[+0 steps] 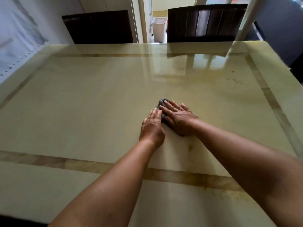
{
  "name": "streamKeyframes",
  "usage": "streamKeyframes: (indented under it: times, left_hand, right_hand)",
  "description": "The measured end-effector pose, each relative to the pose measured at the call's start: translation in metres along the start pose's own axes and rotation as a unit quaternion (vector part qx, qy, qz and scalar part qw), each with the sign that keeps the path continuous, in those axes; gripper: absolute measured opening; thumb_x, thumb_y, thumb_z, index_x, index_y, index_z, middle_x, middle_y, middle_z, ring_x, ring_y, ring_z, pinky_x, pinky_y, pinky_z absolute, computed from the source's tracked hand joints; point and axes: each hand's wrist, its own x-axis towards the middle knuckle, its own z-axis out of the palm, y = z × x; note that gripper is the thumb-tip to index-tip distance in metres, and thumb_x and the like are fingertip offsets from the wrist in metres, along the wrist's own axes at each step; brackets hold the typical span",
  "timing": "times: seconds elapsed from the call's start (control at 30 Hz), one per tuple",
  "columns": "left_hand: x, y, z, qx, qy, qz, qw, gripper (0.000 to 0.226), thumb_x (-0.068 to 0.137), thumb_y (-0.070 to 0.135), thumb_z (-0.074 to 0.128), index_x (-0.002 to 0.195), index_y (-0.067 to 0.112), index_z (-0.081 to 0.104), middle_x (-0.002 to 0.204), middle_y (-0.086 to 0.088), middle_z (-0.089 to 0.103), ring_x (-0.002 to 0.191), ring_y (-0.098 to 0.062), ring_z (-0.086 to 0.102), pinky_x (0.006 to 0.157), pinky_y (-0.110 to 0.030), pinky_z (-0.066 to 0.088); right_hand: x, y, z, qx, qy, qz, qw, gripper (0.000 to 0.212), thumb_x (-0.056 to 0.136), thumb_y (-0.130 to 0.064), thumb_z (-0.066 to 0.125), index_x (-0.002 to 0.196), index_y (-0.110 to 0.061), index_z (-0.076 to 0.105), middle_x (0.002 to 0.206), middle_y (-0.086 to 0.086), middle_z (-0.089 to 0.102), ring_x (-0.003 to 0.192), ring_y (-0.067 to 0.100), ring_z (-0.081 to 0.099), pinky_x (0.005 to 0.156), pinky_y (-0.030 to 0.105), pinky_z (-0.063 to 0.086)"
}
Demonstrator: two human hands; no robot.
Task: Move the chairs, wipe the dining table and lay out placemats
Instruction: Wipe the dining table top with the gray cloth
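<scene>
A: How do the fingers (170,106) lie?

B: Straight and spread on both hands, clenched round nothing. The right hand (177,118) presses flat on a small dark grey cloth (162,102), fingertips aimed toward ten o'clock. The left hand (152,126) lies just beside it at seven o'clock, flat too, its fingertips touching the cloth's near edge.

A: And the cloth itself?

B: Mostly hidden under the right hand; a bunched corner shows past the fingertips at eleven o'clock. It sits on the glossy cream tabletop (82,99), a little right of centre.

A: What else on the tabletop?

B: A darker inlaid band (49,161) runs round as a border. A few small dark specks (234,81) lie toward two o'clock, near the right band.

A: Beyond the far edge?

B: Two dark chairs: a left chair (98,27) at eleven o'clock and a right chair (205,22) at one o'clock, both backs close against the edge. Between them, at twelve o'clock, a pale bin (159,29) stands on the floor through a doorway.
</scene>
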Motion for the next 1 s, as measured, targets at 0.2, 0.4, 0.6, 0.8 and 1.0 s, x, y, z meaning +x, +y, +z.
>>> streamKeyframes:
  times: [0.2, 0.4, 0.6, 0.8, 1.0]
  left_hand:
    - [0.034, 0.005, 0.01, 0.029, 0.02, -0.01, 0.999, 0.056, 0.091, 0.005, 0.032, 0.145, 0.017, 0.025, 0.157, -0.002, 0.018, 0.145, -0.015, 0.012, 0.117, -0.033, 0.009]
    - [0.015, -0.01, 0.01, 0.036, 0.044, -0.027, 0.998, 0.054, 0.09, 0.005, 0.035, 0.142, 0.016, 0.031, 0.154, -0.002, 0.025, 0.143, -0.016, 0.018, 0.117, -0.032, 0.012]
    - [-0.021, -0.007, 0.009, 0.021, 0.033, -0.035, 0.999, 0.054, 0.089, 0.002, 0.034, 0.142, 0.014, 0.032, 0.153, -0.005, 0.027, 0.143, -0.018, 0.02, 0.117, -0.034, 0.016]
    - [-0.068, 0.017, 0.015, 0.013, -0.049, -0.01, 0.999, 0.051, 0.091, 0.006, 0.037, 0.142, 0.012, 0.032, 0.152, -0.008, 0.028, 0.142, -0.02, 0.023, 0.117, -0.031, 0.016]
    - [-0.138, 0.03, 0.011, 0.025, -0.088, -0.05, 0.995, 0.045, 0.09, 0.01, 0.039, 0.135, 0.008, 0.04, 0.149, -0.013, 0.032, 0.139, -0.024, 0.029, 0.116, -0.031, 0.021]
  right_hand:
    - [0.047, 0.083, -0.026, -0.011, 0.021, 0.049, 0.999, 0.055, 0.098, -0.047, 0.016, 0.149, -0.033, 0.004, 0.158, -0.01, -0.009, 0.145, 0.009, -0.008, 0.115, 0.036, -0.001]
    - [0.053, 0.106, -0.033, -0.012, 0.03, 0.11, 0.993, 0.056, 0.098, -0.046, 0.014, 0.15, -0.03, 0.001, 0.158, -0.005, -0.011, 0.145, 0.014, -0.009, 0.116, 0.037, -0.004]
    - [-0.007, 0.078, -0.018, -0.024, 0.006, 0.04, 0.999, 0.056, 0.098, -0.047, 0.015, 0.149, -0.032, -0.002, 0.157, -0.008, -0.014, 0.144, 0.011, -0.012, 0.114, 0.032, -0.005]
    - [-0.098, 0.016, 0.018, -0.029, -0.02, -0.048, 0.998, 0.057, 0.097, -0.05, 0.017, 0.148, -0.035, -0.006, 0.151, -0.016, -0.019, 0.141, 0.007, -0.017, 0.113, 0.027, -0.012]
    - [-0.187, -0.04, 0.04, -0.023, -0.064, -0.095, 0.993, 0.058, 0.096, -0.051, 0.015, 0.147, -0.035, -0.01, 0.152, -0.015, -0.022, 0.14, 0.008, -0.024, 0.117, 0.032, -0.01]
